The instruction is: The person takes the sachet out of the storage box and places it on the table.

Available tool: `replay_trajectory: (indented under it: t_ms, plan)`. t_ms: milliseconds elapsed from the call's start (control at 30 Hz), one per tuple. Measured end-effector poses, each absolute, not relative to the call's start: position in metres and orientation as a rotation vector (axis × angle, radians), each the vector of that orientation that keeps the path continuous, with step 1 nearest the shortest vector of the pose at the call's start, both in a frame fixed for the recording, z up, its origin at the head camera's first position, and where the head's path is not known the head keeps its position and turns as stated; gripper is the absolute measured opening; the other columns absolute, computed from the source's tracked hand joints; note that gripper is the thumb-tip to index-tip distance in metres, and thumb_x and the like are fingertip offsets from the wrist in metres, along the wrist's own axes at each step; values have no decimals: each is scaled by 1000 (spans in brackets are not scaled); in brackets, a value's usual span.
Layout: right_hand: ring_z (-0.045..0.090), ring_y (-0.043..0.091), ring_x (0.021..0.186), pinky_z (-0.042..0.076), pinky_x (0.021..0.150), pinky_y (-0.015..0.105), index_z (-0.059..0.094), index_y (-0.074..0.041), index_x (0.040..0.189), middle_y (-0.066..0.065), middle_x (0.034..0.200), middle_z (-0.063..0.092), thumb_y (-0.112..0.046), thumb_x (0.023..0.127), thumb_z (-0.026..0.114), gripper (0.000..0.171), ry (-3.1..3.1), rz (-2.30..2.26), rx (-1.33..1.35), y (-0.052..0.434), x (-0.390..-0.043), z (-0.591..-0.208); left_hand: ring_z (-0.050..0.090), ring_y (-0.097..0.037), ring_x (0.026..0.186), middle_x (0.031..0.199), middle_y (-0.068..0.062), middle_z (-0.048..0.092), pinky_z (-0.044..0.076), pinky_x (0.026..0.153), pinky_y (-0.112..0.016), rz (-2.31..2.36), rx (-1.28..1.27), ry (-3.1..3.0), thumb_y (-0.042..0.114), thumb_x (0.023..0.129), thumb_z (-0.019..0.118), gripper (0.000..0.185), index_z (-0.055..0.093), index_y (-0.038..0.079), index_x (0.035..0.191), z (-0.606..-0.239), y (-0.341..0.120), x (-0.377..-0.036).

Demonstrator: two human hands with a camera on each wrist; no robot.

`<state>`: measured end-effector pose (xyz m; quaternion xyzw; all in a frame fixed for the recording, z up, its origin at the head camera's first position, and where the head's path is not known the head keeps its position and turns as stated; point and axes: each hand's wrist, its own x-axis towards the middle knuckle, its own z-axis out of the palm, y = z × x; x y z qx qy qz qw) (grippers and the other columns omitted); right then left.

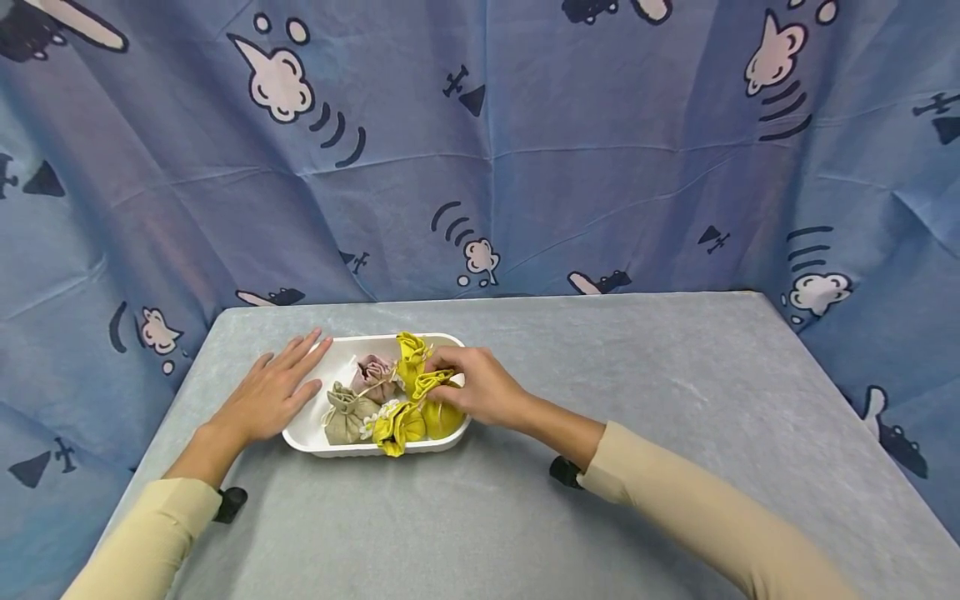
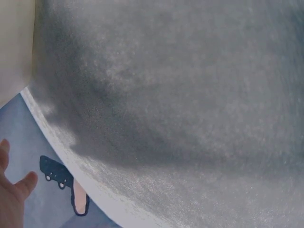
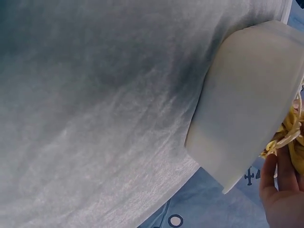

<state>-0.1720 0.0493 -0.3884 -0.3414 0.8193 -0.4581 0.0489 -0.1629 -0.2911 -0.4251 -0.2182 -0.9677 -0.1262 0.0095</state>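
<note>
A white oval tray (image 1: 337, 451) holds several small drawstring pouches. My right hand (image 1: 487, 387) is over its right end, fingertips and thumb pinching the gathered neck of a yellow drawstring pouch (image 1: 442, 419). Two other yellow pouches, one at the back (image 1: 408, 362) and one at the front (image 1: 397, 427), lie beside it. Further left are a greyish-green pouch (image 1: 345, 423) and a dusty pink pouch (image 1: 372, 375). With fingers spread, my left hand (image 1: 273, 387) rests at the tray's left rim. The right wrist view shows the fingers (image 3: 269, 175) by yellow cloth and cord.
The tray stands on the left part of a table covered in grey cloth (image 1: 637, 400). A blue patterned curtain (image 1: 525, 167) hangs behind the table and along its sides. Dark wrist-camera parts show under both sleeves.
</note>
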Motion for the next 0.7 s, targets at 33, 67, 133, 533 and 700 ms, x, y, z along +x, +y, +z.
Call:
replay_trajectory:
  t_ms: [33, 67, 133, 533, 700]
  plan:
    - [68, 14, 99, 52, 93, 27, 69, -8, 95, 1, 98, 72, -2, 83, 79, 17, 2501, -1392, -1053, 50, -172, -388, 22, -45, 146, 166, -11, 16, 20, 108, -73, -394, -681, -3023, 30, 105, 44, 61, 20, 19, 161, -425, -291, -163]
    - [68, 13, 98, 52, 92, 27, 69, -8, 95, 1, 98, 72, -2, 83, 79, 17, 2506, -1391, -1060, 51, -172, -388, 22, -45, 146, 166, -11, 17, 20, 108, -72, -395, -681, -3023, 30, 105, 44, 61, 20, 19, 161, -426, -291, -163]
    - [68, 13, 95, 53, 90, 26, 69, -8, 95, 1, 97, 72, -2, 83, 79, 16, 2518, -1392, -1064, 52, -172, -386, 22, -46, 146, 166, -11, 17, 20, 108, -73, -396, -684, -3023, 30, 105, 44, 61, 20, 19, 161, -426, -291, -163]
    - [68, 14, 95, 53, 88, 23, 70, -6, 97, 3, 99, 73, -1, 84, 77, 16, 2535, -1408, -1108, 57, -177, -365, 23, -45, 146, 165, -13, 17, 21, 108, -73, -380, -692, -3021, 29, 105, 44, 62, 19, 19, 161, -425, -291, -163]
    - [68, 14, 96, 53, 90, 23, 71, -5, 97, 4, 99, 74, 1, 85, 76, 15, 2537, -1407, -1147, 58, -178, -354, 23, -45, 146, 165, -12, 17, 21, 108, -72, -377, -687, -3024, 29, 105, 44, 62, 20, 18, 161, -424, -291, -163]
